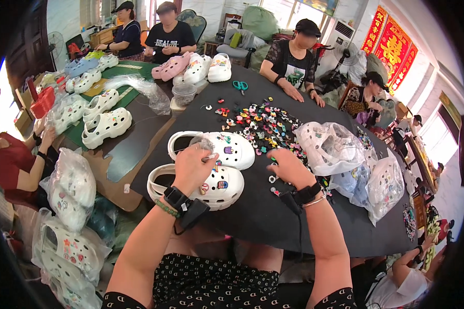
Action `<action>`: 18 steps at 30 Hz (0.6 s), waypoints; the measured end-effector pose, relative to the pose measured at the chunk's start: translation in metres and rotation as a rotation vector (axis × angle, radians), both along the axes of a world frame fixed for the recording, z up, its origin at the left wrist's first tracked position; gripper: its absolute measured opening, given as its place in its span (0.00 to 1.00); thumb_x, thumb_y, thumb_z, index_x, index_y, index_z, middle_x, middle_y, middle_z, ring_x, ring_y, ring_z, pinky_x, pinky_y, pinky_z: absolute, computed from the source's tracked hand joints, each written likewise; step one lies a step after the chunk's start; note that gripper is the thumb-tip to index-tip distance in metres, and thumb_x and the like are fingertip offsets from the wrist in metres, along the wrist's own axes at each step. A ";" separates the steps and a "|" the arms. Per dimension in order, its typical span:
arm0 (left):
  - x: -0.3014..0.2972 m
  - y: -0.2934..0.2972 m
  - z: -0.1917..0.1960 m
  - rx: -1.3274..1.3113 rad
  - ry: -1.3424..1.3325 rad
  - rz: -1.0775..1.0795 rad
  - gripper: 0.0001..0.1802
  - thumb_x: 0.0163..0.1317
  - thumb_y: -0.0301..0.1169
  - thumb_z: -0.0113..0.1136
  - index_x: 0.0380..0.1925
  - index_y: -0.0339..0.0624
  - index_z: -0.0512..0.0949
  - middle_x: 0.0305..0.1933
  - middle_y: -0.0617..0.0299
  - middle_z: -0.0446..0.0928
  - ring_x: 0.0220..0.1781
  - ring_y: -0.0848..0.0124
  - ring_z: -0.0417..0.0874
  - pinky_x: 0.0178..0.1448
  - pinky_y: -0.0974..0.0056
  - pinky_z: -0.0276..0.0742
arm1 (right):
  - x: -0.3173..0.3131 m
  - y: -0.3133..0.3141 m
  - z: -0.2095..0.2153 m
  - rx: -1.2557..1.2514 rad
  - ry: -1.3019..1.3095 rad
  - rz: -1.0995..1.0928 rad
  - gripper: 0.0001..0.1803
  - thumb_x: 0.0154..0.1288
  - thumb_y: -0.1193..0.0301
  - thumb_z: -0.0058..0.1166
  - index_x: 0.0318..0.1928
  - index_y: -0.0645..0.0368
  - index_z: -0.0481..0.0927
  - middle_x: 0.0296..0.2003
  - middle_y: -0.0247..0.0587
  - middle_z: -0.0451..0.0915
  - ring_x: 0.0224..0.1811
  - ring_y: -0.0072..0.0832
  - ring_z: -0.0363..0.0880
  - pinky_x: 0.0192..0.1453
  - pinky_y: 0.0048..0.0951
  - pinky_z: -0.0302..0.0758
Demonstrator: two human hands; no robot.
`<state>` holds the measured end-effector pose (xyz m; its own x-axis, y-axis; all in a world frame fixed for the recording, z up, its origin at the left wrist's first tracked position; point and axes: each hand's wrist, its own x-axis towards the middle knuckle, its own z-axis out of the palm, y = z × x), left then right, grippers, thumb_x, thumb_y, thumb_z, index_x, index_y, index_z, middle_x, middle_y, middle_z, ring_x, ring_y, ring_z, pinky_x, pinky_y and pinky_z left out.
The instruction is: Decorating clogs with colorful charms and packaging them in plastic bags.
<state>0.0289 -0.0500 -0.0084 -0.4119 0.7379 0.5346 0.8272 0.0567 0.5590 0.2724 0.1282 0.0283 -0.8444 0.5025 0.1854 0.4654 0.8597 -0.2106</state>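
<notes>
Clock btwn my hands, 6 at my lap. L hand (196, 165) at 9, thumb + index pinching a small pale piece (210, 156), too blurred to ID. It's over a pair of white foam clogs w/ round holes: far clog (245, 153) and near clog (216, 190), side by side, toes to 3. Both carry colourful charms. R hand (288, 167) at 3, fingers loosely bent by the edge of a loose heap of small multicoloured moulded charms (265, 123) at 1; can't tell if it holds anything.

Step in hand, I'd judge: placing a charm on the clogs. Next move prob. calls for lining the piece up w/ a free hole + a firm thumb push, clog steadied so it doesn't skid.

Surface: matte dark-grey bench (258, 213), rounded edge. Teal-handled scissors (240, 86) at 12; clear round plastic tub (184, 95) at 11; white clogs in clear plastic bag (327, 149) at 3, more bagged stuff just past. Second bench w/ green mat (77, 138) at 10, white clogs on it.

Room: co-worker in black lace-sleeved top (299, 62) at 1, others approx 9, 11 + 2. Red wall banners w/ gold characters (392, 49) at 2, big green sack (260, 21) at 12, bagged white clogs, stacked (69, 247), at 8.
</notes>
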 end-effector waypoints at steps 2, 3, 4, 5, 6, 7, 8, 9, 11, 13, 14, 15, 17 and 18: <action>0.000 0.002 -0.002 0.006 0.026 -0.024 0.15 0.58 0.42 0.66 0.31 0.42 0.88 0.29 0.55 0.78 0.34 0.55 0.81 0.41 0.52 0.75 | -0.026 -0.008 0.017 -0.124 0.229 0.125 0.24 0.52 0.67 0.70 0.49 0.59 0.78 0.49 0.49 0.78 0.55 0.46 0.75 0.60 0.40 0.72; -0.001 -0.001 -0.001 -0.026 -0.005 -0.019 0.14 0.57 0.42 0.67 0.31 0.42 0.88 0.30 0.56 0.78 0.35 0.55 0.81 0.42 0.52 0.75 | -0.044 -0.013 0.024 -0.157 0.320 0.188 0.25 0.50 0.67 0.71 0.49 0.58 0.78 0.49 0.48 0.77 0.55 0.45 0.75 0.61 0.39 0.72; 0.000 -0.001 0.000 -0.052 -0.038 -0.023 0.13 0.57 0.41 0.67 0.31 0.42 0.88 0.31 0.56 0.79 0.36 0.55 0.81 0.44 0.51 0.74 | -0.060 -0.016 0.029 -0.157 0.319 0.188 0.25 0.50 0.67 0.71 0.49 0.58 0.78 0.49 0.48 0.77 0.55 0.45 0.75 0.61 0.39 0.72; -0.001 -0.002 0.000 -0.052 -0.037 -0.023 0.13 0.57 0.41 0.67 0.31 0.42 0.88 0.31 0.56 0.79 0.36 0.55 0.81 0.44 0.51 0.74 | -0.075 -0.017 0.033 -0.060 0.362 0.322 0.27 0.49 0.65 0.72 0.50 0.57 0.79 0.49 0.44 0.77 0.52 0.42 0.76 0.58 0.38 0.73; -0.001 -0.002 0.000 -0.034 -0.013 -0.049 0.13 0.57 0.39 0.67 0.31 0.40 0.87 0.31 0.55 0.80 0.36 0.55 0.82 0.42 0.53 0.75 | -0.089 -0.018 0.036 0.038 0.405 0.457 0.30 0.47 0.64 0.74 0.52 0.57 0.79 0.48 0.41 0.77 0.49 0.39 0.77 0.55 0.37 0.74; -0.003 -0.003 0.001 -0.010 0.011 -0.077 0.12 0.56 0.37 0.67 0.32 0.37 0.87 0.32 0.53 0.81 0.36 0.55 0.83 0.40 0.54 0.76 | -0.103 -0.018 0.036 0.042 0.406 0.456 0.30 0.47 0.64 0.74 0.52 0.57 0.79 0.48 0.41 0.77 0.49 0.39 0.77 0.55 0.37 0.74; -0.003 -0.002 0.000 -0.006 0.014 -0.082 0.12 0.56 0.37 0.67 0.32 0.37 0.87 0.32 0.53 0.81 0.36 0.55 0.83 0.40 0.54 0.76 | -0.114 -0.015 0.034 0.026 0.385 0.506 0.29 0.46 0.64 0.74 0.50 0.56 0.79 0.47 0.40 0.78 0.49 0.37 0.77 0.55 0.36 0.74; -0.003 0.000 -0.004 0.016 0.004 -0.100 0.10 0.55 0.36 0.67 0.32 0.40 0.87 0.33 0.56 0.80 0.40 0.55 0.82 0.44 0.52 0.75 | -0.122 -0.011 0.032 0.009 0.364 0.556 0.28 0.45 0.64 0.75 0.48 0.56 0.80 0.46 0.40 0.78 0.48 0.35 0.77 0.54 0.35 0.74; -0.003 -0.001 -0.005 -0.014 -0.002 -0.103 0.08 0.54 0.33 0.65 0.32 0.44 0.87 0.34 0.59 0.79 0.44 0.57 0.80 0.50 0.50 0.72 | -0.136 -0.004 0.030 -0.194 0.240 0.505 0.28 0.42 0.64 0.75 0.46 0.56 0.80 0.44 0.41 0.79 0.47 0.36 0.77 0.52 0.35 0.75; -0.003 0.001 -0.005 0.040 0.035 -0.105 0.07 0.55 0.33 0.65 0.30 0.42 0.86 0.31 0.58 0.77 0.40 0.56 0.79 0.46 0.51 0.72 | -0.139 0.000 0.033 -0.402 0.106 0.416 0.20 0.44 0.69 0.73 0.39 0.58 0.80 0.38 0.35 0.80 0.44 0.27 0.78 0.49 0.30 0.75; -0.002 0.001 -0.006 0.096 0.070 -0.107 0.07 0.55 0.32 0.66 0.28 0.40 0.85 0.29 0.57 0.75 0.36 0.55 0.78 0.42 0.52 0.73 | -0.139 0.004 0.033 -0.405 0.103 0.416 0.20 0.44 0.69 0.73 0.39 0.58 0.80 0.38 0.35 0.80 0.44 0.27 0.78 0.49 0.30 0.75; -0.001 0.001 -0.006 0.094 0.067 -0.107 0.07 0.55 0.32 0.66 0.28 0.40 0.85 0.29 0.57 0.75 0.36 0.55 0.78 0.42 0.52 0.73 | -0.139 0.008 0.034 -0.488 0.086 0.374 0.18 0.45 0.70 0.73 0.38 0.58 0.81 0.37 0.34 0.80 0.42 0.25 0.78 0.48 0.28 0.75; -0.002 0.000 -0.004 0.085 0.094 -0.095 0.07 0.56 0.33 0.66 0.27 0.41 0.85 0.28 0.58 0.74 0.36 0.56 0.78 0.42 0.52 0.72 | -0.138 0.010 0.034 -0.636 0.090 0.316 0.11 0.49 0.74 0.71 0.33 0.59 0.81 0.32 0.32 0.81 0.36 0.19 0.78 0.43 0.24 0.74; -0.002 -0.001 -0.003 0.084 0.091 -0.092 0.07 0.56 0.33 0.66 0.27 0.41 0.85 0.28 0.58 0.74 0.36 0.56 0.78 0.42 0.52 0.72 | -0.139 0.009 0.032 -0.638 0.088 0.318 0.11 0.49 0.74 0.71 0.33 0.59 0.81 0.32 0.32 0.81 0.36 0.19 0.78 0.43 0.24 0.74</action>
